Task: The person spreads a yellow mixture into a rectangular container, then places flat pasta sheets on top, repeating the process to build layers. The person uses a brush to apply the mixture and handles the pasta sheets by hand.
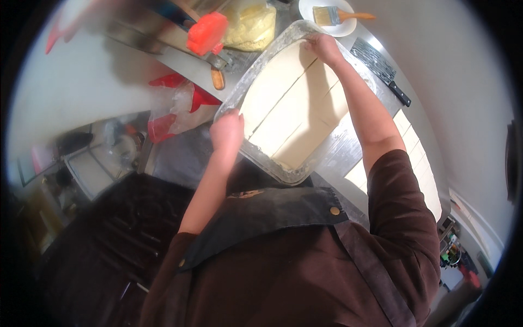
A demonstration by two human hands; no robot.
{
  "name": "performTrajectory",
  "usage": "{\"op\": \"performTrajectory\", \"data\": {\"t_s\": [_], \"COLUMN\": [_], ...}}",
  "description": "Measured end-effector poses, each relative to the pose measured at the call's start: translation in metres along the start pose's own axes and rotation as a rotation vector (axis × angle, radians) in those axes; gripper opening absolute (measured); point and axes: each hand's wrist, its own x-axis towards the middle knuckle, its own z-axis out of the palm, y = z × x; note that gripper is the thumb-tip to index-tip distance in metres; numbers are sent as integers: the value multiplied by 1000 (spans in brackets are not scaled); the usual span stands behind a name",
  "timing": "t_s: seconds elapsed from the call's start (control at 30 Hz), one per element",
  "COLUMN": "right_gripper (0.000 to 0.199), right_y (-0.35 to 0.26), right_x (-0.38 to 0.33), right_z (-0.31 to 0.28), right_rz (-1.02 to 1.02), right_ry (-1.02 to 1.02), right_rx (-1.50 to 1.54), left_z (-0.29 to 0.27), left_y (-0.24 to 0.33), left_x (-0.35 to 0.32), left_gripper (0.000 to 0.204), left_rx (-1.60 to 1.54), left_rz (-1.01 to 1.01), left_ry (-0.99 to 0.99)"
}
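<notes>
Two slabs of cut dough [282,82], one cleaver [376,61] and one brush [325,16] are seen; one tray [291,177] is gripped at its rim by the left hand [227,132] and farther-stretched right hand [327,50].

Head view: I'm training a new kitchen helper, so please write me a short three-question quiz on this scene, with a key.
1. What do the left hand and right hand both grip?
2. True or false: the brush lies across the white dish.
3. Which hand is the knife nearer to? A. left B. right C. equally near both

Key:
1. The tray, which holds a pale slab.
2. True.
3. B.
</notes>
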Motion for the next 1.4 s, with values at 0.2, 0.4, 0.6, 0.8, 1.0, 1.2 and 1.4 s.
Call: {"op": "performTrajectory", "data": {"t_s": [0.2, 0.4, 0.6, 0.8, 1.0, 1.2, 1.4], "right_gripper": [22, 22, 21, 22, 31, 37, 42], "right_y": [4, -2, 1, 3, -7, -11, -6], "right_x": [17, 17, -26, -67, -52, -50, -44], "right_z": [12, 18, -9, -6, -7, -10, -7], "right_rz": [-25, -53, 156, 45, 104, -142, -216], "right_ry": [2, 68, 2, -7, -201, -364, -421], "right_rx": [-183, -323, -476, -455, -565, -539, -562], "left_z": [3, -1, 7, 40, 42, 44, 39], "left_y": [-8, -5, 9, 24, 28, 25, 24], "left_x": [5, 6, -23, -24, -13, -14, -7], "left_gripper": [14, 16, 21, 31, 25, 21, 22], "left_rx": [14, 21, -170, -255, -229, -278, -274], "left_rz": [8, -55, 168, 135, 69, 82, 69], "left_ry": [47, -58, -47, -156, -198, -192, -317]}}
